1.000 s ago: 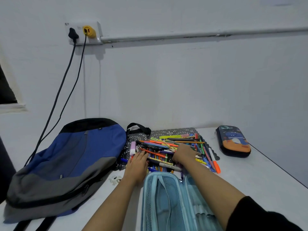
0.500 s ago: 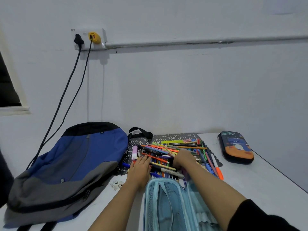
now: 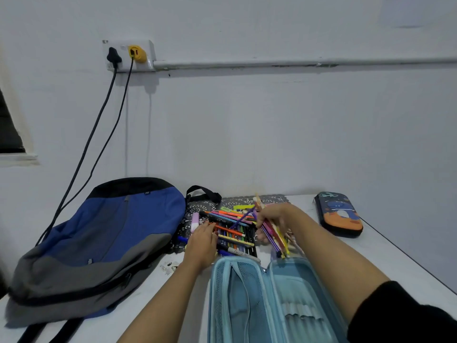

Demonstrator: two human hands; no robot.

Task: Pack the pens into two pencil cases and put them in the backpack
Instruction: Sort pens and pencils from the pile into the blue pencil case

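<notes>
Right hand [image 3: 271,215] clenched round bundle of pens [image 3: 273,235], held clear of heap. Bundle tips angle down, just above far edge of open light-blue pencil case [image 3: 284,300]. Left hand [image 3: 202,242] flat, fingers relaxed, resting on near-left side of pen heap [image 3: 231,227] on tabletop [image 3: 390,256].

My read: pens light, stiff, smooth-barrelled, apt to fan out and slip. Best grip mid-barrel, squeezing bundle evenly.

Second pencil case [image 3: 339,214] closed, well off to right. Backpack [image 3: 99,238] lies left of heap.
</notes>
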